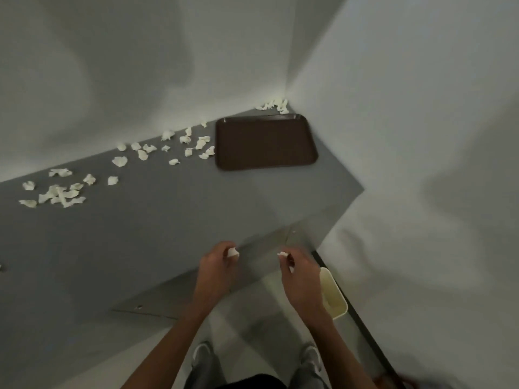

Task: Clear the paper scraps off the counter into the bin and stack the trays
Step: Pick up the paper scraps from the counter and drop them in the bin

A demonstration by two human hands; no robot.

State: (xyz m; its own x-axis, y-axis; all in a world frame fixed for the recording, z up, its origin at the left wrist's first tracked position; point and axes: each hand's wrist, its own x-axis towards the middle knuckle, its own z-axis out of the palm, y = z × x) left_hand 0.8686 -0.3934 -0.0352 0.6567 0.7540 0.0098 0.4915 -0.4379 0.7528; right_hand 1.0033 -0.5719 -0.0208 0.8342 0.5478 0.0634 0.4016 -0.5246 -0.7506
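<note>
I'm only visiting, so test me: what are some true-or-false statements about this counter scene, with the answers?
1. The left hand and the right hand each pinch a paper scrap. True.
2. The brown tray is full of scraps. False: its inside is bare; scraps lie beside it on the counter.
3. The bin stands on the counter. False: it stands on the floor, below the right hand.
4. More scraps lie in the far corner behind the tray. True.
</note>
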